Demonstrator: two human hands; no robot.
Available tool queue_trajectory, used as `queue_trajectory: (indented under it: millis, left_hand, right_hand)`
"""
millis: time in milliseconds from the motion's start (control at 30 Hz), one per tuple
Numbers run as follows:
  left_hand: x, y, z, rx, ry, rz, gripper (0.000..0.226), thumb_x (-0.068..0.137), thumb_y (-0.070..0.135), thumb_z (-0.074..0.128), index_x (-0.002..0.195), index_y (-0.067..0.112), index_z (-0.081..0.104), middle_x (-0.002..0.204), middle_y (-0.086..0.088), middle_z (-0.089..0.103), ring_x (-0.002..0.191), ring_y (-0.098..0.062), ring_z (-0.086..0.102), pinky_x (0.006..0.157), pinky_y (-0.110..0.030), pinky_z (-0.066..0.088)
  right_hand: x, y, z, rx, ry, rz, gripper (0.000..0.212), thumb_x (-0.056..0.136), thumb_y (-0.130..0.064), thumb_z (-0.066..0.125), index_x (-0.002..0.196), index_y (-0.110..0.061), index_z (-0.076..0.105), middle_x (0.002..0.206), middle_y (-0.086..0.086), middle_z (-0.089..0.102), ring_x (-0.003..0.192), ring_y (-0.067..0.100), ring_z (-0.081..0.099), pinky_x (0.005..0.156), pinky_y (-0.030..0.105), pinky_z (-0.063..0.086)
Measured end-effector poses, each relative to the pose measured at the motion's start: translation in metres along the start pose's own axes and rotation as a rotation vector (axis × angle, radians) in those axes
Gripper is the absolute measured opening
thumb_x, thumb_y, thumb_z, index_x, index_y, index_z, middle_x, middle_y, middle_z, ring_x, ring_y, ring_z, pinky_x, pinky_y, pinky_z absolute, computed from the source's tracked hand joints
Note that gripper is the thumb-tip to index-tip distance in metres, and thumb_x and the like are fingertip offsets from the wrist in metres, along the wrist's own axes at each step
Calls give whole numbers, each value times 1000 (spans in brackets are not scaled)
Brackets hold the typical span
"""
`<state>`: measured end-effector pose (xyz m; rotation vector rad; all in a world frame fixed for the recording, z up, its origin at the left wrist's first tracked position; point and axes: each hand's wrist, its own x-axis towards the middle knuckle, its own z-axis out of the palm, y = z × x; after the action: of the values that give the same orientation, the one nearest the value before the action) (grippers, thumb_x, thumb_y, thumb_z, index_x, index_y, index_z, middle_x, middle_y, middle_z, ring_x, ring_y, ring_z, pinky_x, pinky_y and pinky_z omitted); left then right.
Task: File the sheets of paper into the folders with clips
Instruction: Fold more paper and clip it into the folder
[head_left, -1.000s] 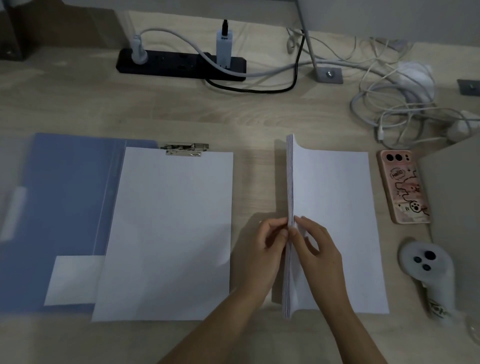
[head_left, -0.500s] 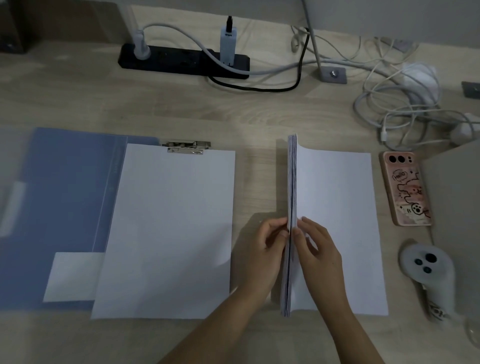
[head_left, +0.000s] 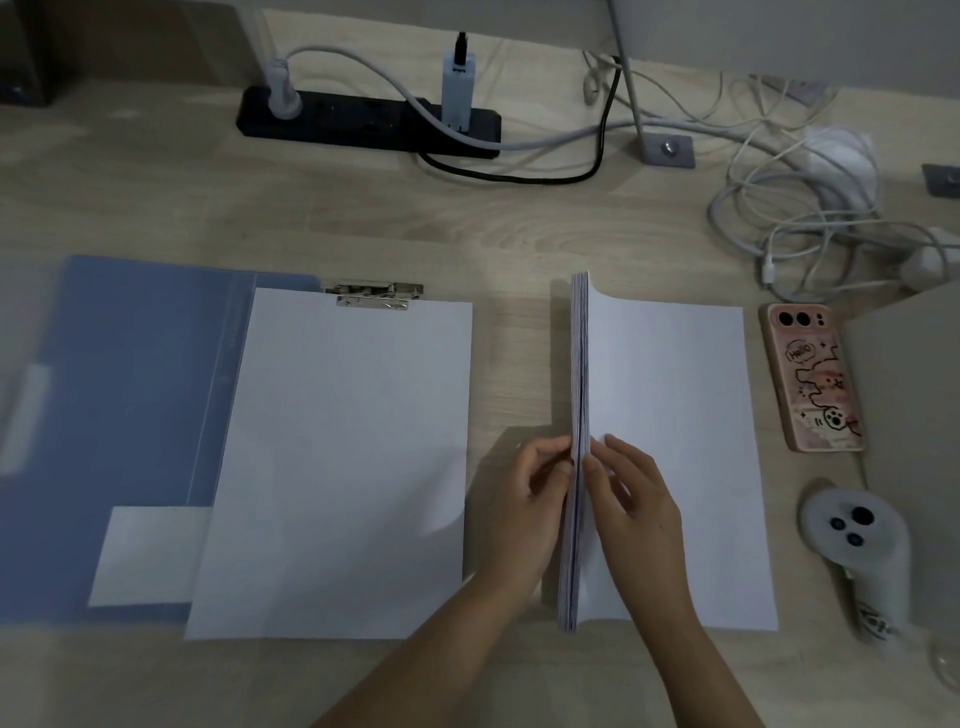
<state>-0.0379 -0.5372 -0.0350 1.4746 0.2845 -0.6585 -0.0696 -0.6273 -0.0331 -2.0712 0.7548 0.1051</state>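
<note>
An open blue folder (head_left: 130, 395) lies at the left, with a white sheet (head_left: 343, 457) on its right half under a metal clip (head_left: 375, 295). To the right lies a stack of white sheets (head_left: 675, 441). The left edges of several of these sheets are lifted upright into a bundle (head_left: 579, 364). My left hand (head_left: 524, 509) pinches that bundle from the left. My right hand (head_left: 634, 499) pinches it from the right, resting over the flat sheets.
A phone in a pink case (head_left: 813, 376) and a white controller (head_left: 857, 551) lie right of the stack. A black power strip (head_left: 363, 122) and tangled white cables (head_left: 810, 208) sit at the back of the wooden desk. A grey board (head_left: 914, 415) is at the right edge.
Both hands hold the same grip on the upright bundle. Only the camera view has shifted slightly.
</note>
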Motion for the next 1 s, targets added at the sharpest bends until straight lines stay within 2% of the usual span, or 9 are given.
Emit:
queue_trajectory:
  millis: [200, 267, 300, 367, 433, 533, 667, 867, 1000]
  left_hand:
    - [5, -7, -3, 81, 22, 1, 18, 93, 19, 50, 104, 33, 56, 107, 9, 64, 103, -11, 62, 95, -32, 51]
    - [7, -11, -5, 195, 77, 48, 18, 92, 20, 52, 105, 33, 54, 103, 16, 61, 99, -5, 60, 93, -24, 51]
    - [7, -14, -6, 289, 120, 101, 21, 92, 21, 52, 110, 32, 54, 105, 17, 59, 100, -2, 58, 93, -21, 50]
    - [8, -21, -7, 466, 175, 217, 33, 92, 25, 50, 125, 26, 51, 122, 12, 56, 111, -3, 53, 98, -23, 47]
    - [6, -25, -5, 567, 183, 272, 47, 91, 41, 39, 134, 24, 45, 135, 7, 50, 120, -6, 49, 103, -28, 44]
    - [4, -26, -2, 534, 171, 276, 80, 77, 77, 13, 135, 30, 44, 138, 12, 49, 121, -2, 48, 103, -29, 45]
    - [9, -16, 2, 517, 227, 256, 89, 69, 82, 4, 134, 35, 42, 138, 14, 48, 123, -3, 47, 103, -32, 45]
    - [10, -16, 5, 626, 82, 162, 112, 53, 85, -18, 147, 30, 7, 155, 16, 11, 143, -4, 14, 118, -27, 17]
    - [3, -21, 8, 733, 29, 184, 102, 59, 78, -19, 147, 27, -2, 147, 22, -11, 143, -2, 2, 117, -24, 9]
  right_hand:
    - [1, -1, 4, -96, 44, -11, 31, 92, -21, 50, 120, -12, 60, 133, 2, 54, 120, 16, 52, 101, 29, 41]
    - [2, 1, 6, -129, 66, -9, 32, 93, -21, 48, 120, -9, 61, 132, 4, 56, 118, 17, 54, 102, 30, 42]
    - [2, 3, 7, -136, 74, -8, 32, 93, -21, 47, 119, -8, 61, 130, 5, 57, 116, 18, 56, 101, 34, 45]
    - [2, 4, 8, -139, 92, -4, 33, 93, -21, 46, 118, -6, 62, 127, 6, 60, 112, 20, 58, 98, 38, 48]
    - [3, 5, 8, -143, 108, -4, 32, 93, -19, 46, 116, -4, 62, 125, 7, 61, 109, 22, 60, 97, 36, 48]
    - [3, 5, 7, -152, 105, -13, 32, 94, -19, 45, 117, -5, 62, 124, 7, 61, 108, 21, 60, 94, 30, 46]
    - [2, 4, 7, -150, 97, -15, 33, 94, -21, 44, 117, -6, 62, 125, 6, 60, 109, 21, 60, 96, 38, 49]
    - [1, 3, 6, -150, 104, -43, 32, 94, -20, 45, 116, -5, 63, 125, 7, 61, 109, 21, 60, 96, 38, 49]
    - [1, 4, 6, -146, 88, -43, 32, 93, -20, 46, 115, -5, 63, 124, 7, 61, 109, 21, 60, 95, 30, 47]
